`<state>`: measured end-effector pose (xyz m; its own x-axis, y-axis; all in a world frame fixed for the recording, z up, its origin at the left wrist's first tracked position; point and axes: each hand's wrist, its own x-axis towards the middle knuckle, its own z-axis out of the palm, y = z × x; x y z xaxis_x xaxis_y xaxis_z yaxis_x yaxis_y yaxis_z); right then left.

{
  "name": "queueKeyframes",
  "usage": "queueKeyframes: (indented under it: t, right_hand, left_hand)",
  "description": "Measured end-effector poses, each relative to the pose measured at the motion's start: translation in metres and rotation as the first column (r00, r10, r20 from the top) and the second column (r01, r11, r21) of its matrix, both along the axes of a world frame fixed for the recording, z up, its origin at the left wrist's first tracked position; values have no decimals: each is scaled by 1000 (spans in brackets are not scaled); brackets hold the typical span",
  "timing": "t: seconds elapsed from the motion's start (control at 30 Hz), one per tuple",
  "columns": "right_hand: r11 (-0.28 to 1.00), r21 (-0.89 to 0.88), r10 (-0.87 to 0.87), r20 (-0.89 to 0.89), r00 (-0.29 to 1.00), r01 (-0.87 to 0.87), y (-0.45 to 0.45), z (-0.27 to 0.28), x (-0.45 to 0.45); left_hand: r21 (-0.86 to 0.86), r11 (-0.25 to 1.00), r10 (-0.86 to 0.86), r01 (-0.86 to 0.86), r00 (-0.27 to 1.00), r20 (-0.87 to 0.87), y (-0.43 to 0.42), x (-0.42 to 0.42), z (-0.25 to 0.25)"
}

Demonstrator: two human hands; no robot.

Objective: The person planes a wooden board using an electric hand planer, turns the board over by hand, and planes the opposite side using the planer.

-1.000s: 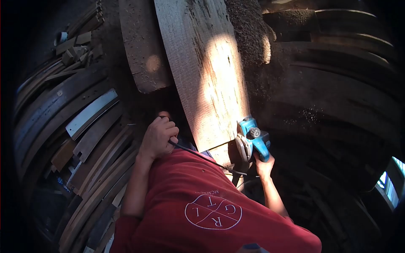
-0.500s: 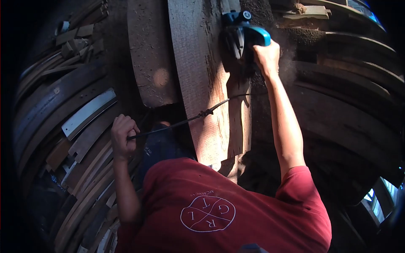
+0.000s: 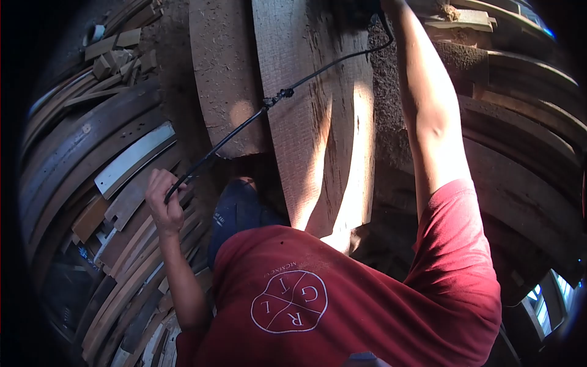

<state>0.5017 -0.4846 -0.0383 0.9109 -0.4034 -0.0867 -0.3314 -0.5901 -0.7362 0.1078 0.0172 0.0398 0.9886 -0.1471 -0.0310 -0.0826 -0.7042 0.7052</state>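
Note:
My left hand (image 3: 162, 197) is closed around the black power cord (image 3: 229, 137), out to the left. From there the taut cord rises to the right across the wooden plank (image 3: 296, 122), with a taped or knotted lump partway along it. At the top edge of the view, my right hand (image 3: 391, 6) is mostly cut off, at the handle of an electric planer. Only a dark lower part of the electric planer (image 3: 358, 13) shows, on the far part of the plank. Sunlit streaks and dark cracks mark the plank's surface.
A second thick board (image 3: 226, 79) with shavings on it lies left of the plank. Stacked timber (image 3: 92, 134) fills the left side, and more long boards (image 3: 520, 140) lie on the right. Sawdust (image 3: 388, 92) is heaped along the plank's right side.
My right hand and the electric planer have moved forward, up to the top edge of view. The cord is drawn straighter and higher, and my left hand has shifted slightly left and down.

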Motion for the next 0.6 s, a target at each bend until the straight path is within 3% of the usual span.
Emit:
queueKeyframes:
  t: [0.07, 0.1, 0.13, 0.17, 0.23, 0.3, 0.37, 0.4, 0.43, 0.5, 0.6]
  right_hand:
    - [996, 84, 19, 29, 999, -22, -2, -2, -70]
    - [962, -273, 93, 234, 968, -27, -7, -12, -112]
    - [997, -64, 29, -121, 992, -37, -5, 11, -168]
    - [993, -3, 114, 174, 978, -115, -13, -14, -220]
    - [997, -24, 68, 51, 996, -67, 20, 37, -343]
    - [991, 127, -37, -72, 997, 46, 29, 48, -465]
    - [979, 97, -149, -243, 958, 177, 38, 60, -588]
    - [968, 125, -179, -278, 944, 220, 40, 62, -647]
    - [969, 208, -93, -208, 974, 137, 36, 63, -702]
    - [940, 82, -256, -477, 841, 332, 50, 84, -766]
    - [943, 118, -243, -397, 885, 311, 50, 69, -811]
  left_hand:
    - [2, 1000, -9, 9, 1000, 14, -1, -6, -1]
    - [6, 1000, -7, 7, 999, 34, -1, -8, -2]
    - [6, 1000, -19, 19, 999, 34, -2, -10, -3]
    - [-3, 999, -47, 47, 998, 52, -5, -12, -3]
    - [-9, 996, -85, 86, 994, 75, -12, -19, -3]
    - [-53, 987, -146, 150, 986, 82, -24, -27, -3]
    - [-68, 981, -175, 181, 981, 79, -35, -40, -3]
    - [-45, 968, -242, 246, 967, 73, -42, -46, -2]
    - [-20, 950, -309, 311, 949, 64, -49, -51, 1]
    - [35, 926, -378, 377, 925, 42, -64, -66, 4]
    - [14, 888, -460, 460, 888, 12, -74, -90, -1]
